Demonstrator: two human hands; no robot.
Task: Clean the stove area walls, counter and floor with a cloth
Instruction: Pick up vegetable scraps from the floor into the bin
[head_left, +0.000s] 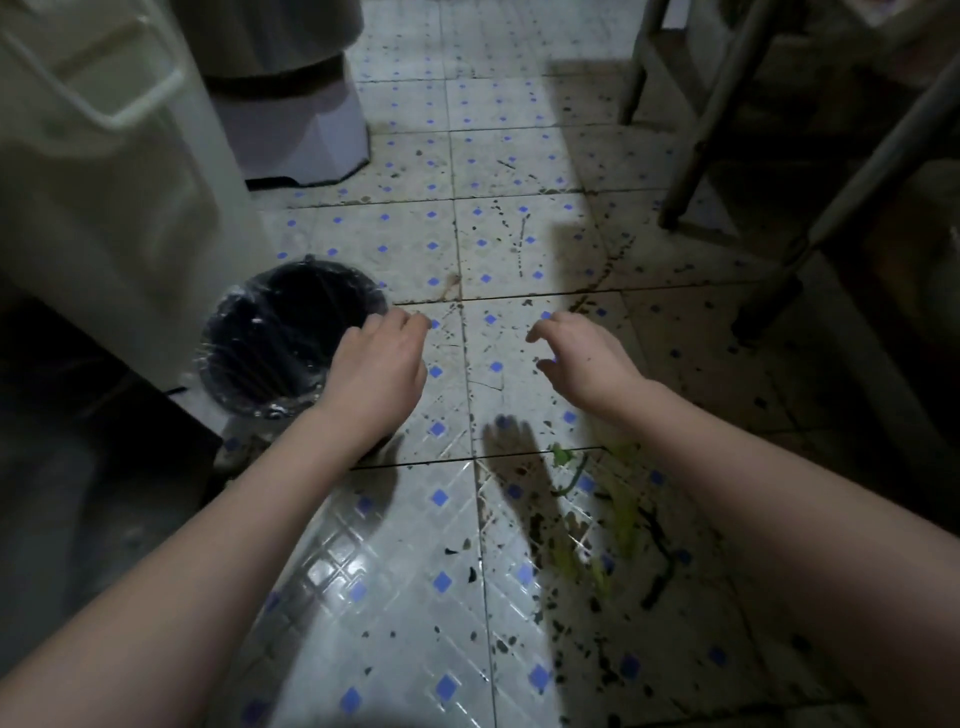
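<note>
Scene: A person stretches both bare arms over a white tiled floor dotted with blue diamonds (415, 545). Dark specks spatter it, thickest toward its right edge.
Cloth: None in view. Neither hand carries one, so the task's tool lies somewhere outside the frame.
Debris: Limp green vegetable scraps (618, 499) lie toward the floor's lower right corner, partly under the right forearm.
Bin: A round black waste bin lined with clear plastic (291, 338) stands at the floor's left edge, against a tall white cabinet (104, 182).
Step in hand: Judged to be the floor stage, with loose litter to be cleared before any wiping.
Doing it well: Lift the green scraps by hand and drop them in the bin first, since a cloth would only smear them. Then wipe from the cleaner left tiles toward the dirtier right, gathering crumbs into one patch. Press into the dark grout lines and work around the grey metal furniture legs (727, 130) at the upper right corner.
Left hand: The left hand (376, 371) is palm down by the bin's rim, fingers loosely curled and close together, holding nothing. Whether it touches the rim cannot be told.
Right hand: The right hand (587, 364) is palm down, fingers hooked and spread wide, empty, above the floor's middle.
Arms: Both are extended forward, well apart.
</note>
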